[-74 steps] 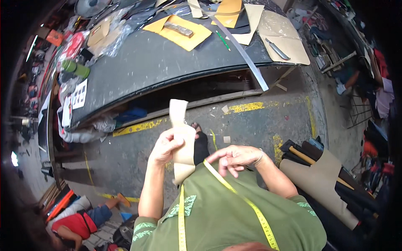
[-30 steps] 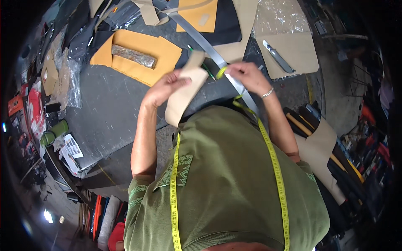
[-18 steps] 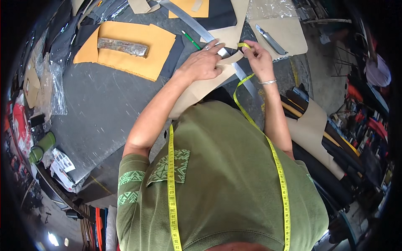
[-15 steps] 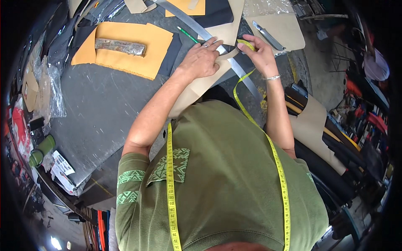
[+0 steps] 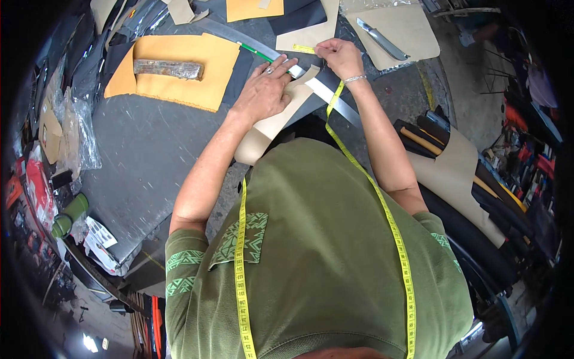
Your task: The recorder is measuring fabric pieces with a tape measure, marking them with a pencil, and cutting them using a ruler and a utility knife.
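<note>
Head view: a beige piece (image 5: pixel 282 119), held up in the air by one hand a couple of seconds ago, is now laid down at the near edge of the dark table (image 5: pixel 140 152), its narrow end set across the metal ruler (image 5: pixel 327 94). It is covered in part by the left hand (image 5: pixel 261 93), which is spread palm down with its fingers apart, the fingertips reaching over the ruler close to the green pencil (image 5: pixel 255 52); whether firm pressure is being applied cannot be told. By the right hand (image 5: pixel 341 58), the yellow measuring tape (image 5: pixel 408 299) is pinched between closed fingertips. Half a second ago its end was curled in those fingers, to the right of the ruler; now that end is stretched out straight toward the left, above a beige sheet (image 5: pixel 327 31), and contact with the sheet cannot be made out. As a judgement, the piece appears to be steadied by one hand while the tape is readied by the other. Tape and piece are seen apart at this moment, so no length seems to be taken yet.
</note>
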{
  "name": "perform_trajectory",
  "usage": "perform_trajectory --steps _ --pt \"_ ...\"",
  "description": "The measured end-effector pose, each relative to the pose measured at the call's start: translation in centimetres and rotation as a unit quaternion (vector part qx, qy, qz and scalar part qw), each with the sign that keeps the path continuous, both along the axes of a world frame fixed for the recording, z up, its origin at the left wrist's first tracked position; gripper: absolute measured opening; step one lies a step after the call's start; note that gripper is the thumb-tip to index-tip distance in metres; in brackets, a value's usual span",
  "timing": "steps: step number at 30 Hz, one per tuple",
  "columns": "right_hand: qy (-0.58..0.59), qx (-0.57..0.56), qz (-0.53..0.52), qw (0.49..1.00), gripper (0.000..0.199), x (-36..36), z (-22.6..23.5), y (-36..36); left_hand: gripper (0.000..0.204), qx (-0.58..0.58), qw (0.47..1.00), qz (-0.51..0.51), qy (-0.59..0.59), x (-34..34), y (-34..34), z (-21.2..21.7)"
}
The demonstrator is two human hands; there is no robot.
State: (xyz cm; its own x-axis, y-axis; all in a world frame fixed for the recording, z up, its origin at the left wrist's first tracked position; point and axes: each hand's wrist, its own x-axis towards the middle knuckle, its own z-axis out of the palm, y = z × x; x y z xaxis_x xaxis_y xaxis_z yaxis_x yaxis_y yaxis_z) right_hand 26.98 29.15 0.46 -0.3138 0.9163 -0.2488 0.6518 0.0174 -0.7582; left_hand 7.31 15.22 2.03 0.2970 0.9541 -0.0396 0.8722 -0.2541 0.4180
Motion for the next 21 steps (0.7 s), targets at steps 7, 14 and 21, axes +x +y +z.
perform_trajectory --steps 7,14,21 --pt "-0.019 0.098 0.006 0.995 0.02 -1.1 -0.4 -1.0 0.036 0.008 1.0 -0.011 -0.014 1.2 0.2 0.9" --pt "-0.002 0.108 0.037 0.993 0.018 -1.1 -0.3 -1.3 0.035 -0.016 1.0 0.007 0.019 2.4 0.6 1.5" --pt "0.019 0.193 0.126 0.973 0.016 0.1 -0.4 -0.6 0.03 -0.016 0.999 0.032 0.04 2.9 0.2 0.6"
